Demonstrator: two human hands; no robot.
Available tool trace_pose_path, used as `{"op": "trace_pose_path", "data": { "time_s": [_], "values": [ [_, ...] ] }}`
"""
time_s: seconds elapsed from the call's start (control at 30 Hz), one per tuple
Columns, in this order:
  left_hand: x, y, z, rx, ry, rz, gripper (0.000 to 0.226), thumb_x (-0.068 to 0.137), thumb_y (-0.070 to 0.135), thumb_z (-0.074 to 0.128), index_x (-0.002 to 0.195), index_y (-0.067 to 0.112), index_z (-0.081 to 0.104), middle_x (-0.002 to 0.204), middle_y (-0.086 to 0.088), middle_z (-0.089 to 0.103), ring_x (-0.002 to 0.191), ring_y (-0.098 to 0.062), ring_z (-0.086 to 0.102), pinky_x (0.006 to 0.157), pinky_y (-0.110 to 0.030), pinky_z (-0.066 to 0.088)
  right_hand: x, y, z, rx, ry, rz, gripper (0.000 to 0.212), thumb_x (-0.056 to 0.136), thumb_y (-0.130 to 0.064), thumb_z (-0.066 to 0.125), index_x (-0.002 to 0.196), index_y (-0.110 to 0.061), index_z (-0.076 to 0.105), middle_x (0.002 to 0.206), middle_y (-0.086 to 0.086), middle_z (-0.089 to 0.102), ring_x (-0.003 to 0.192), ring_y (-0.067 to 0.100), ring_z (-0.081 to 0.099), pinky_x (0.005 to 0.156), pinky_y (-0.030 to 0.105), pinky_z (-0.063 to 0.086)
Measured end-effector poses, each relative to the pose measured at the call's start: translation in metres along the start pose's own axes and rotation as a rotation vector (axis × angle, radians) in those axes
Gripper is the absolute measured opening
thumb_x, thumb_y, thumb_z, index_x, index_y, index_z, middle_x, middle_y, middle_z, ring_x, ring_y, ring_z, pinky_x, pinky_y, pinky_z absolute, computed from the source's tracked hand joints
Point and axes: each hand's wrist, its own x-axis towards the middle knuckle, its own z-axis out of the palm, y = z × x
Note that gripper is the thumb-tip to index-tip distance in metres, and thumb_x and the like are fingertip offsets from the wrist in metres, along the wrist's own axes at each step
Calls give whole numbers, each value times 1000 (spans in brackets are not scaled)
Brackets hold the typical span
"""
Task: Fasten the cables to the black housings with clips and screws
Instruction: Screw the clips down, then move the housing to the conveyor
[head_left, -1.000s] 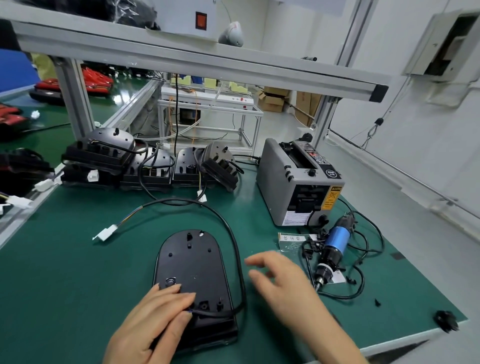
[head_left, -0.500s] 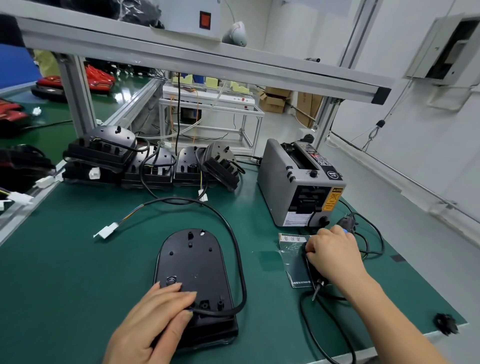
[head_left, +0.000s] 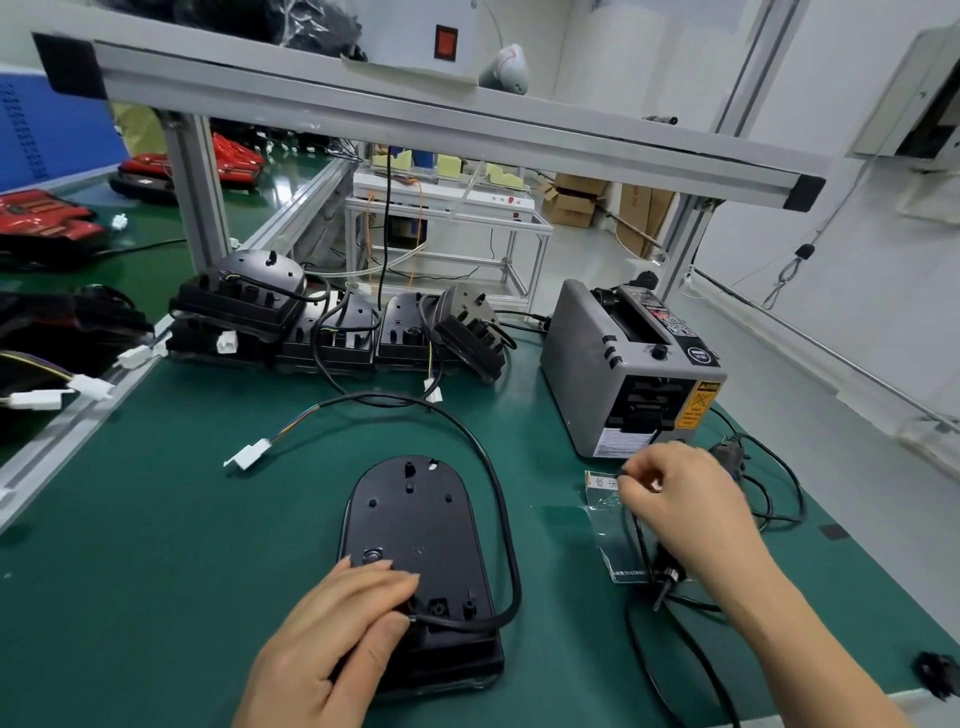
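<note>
Left hand (head_left: 327, 639) pinches cable (head_left: 457, 623) onto housing (head_left: 415, 519); right hand (head_left: 680, 499) curls at bag (head_left: 605, 519), catch unclear. Likely fetching clip; next, seat it.

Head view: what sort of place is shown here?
Probably a factory assembly bench for electrical parts: a green mat under an aluminium frame, a row of similar black housings, and a grey tape dispenser.
</note>
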Motion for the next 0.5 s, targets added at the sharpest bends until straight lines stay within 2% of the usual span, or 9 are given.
{"op": "trace_pose_path", "data": {
  "time_s": [0.07,0.13,0.23,0.3,0.4,0.43,0.5],
  "values": [
    [4,0,-1,9,38,-67,18,83,37,59,93,37,73,103,22,66,103,2,59,93,-6,38,-17,-33,-2,399,-114,5,21,79,-16,68,65,-29,60,70,-13,60,68,0,54,64,16,40],
    [12,5,0,49,46,-93,15,79,29,64,89,37,72,99,23,64,99,2,58,86,-3,36,-33,-64,4,632,-231,-16,23,78,-9,72,65,-26,62,67,-11,61,62,-5,52,62,8,38],
    [29,20,2,86,-16,-71,21,76,45,59,90,36,71,98,23,62,98,1,53,85,-7,36,-46,-97,19,795,-302,-32,21,78,-9,73,67,-26,65,74,-9,62,72,1,52,74,18,41],
    [36,26,7,99,-32,-89,25,71,47,61,92,36,68,99,23,61,98,3,52,82,-9,37,-50,-109,26,886,-306,-4,19,78,-9,72,67,-24,67,77,-8,64,78,7,54,79,25,43],
    [42,30,11,153,10,-121,26,68,27,80,89,30,66,86,25,60,92,4,52,79,-9,37,-55,-116,30,1035,-324,64,8,75,-18,74,68,-21,70,73,-8,66,74,5,58,75,23,45],
    [43,30,12,175,21,-106,25,69,22,81,88,28,66,84,25,60,88,2,52,77,-10,37,-57,-118,31,1067,-338,75,3,72,-23,73,71,-21,71,72,-6,67,74,7,59,75,24,47],
    [44,32,11,210,20,-46,18,72,21,75,86,25,65,80,23,60,81,0,52,71,-14,39,-60,-117,32,1096,-350,79,11,68,-28,68,74,-19,71,72,-3,69,76,11,61,80,31,49]
  ]
}}
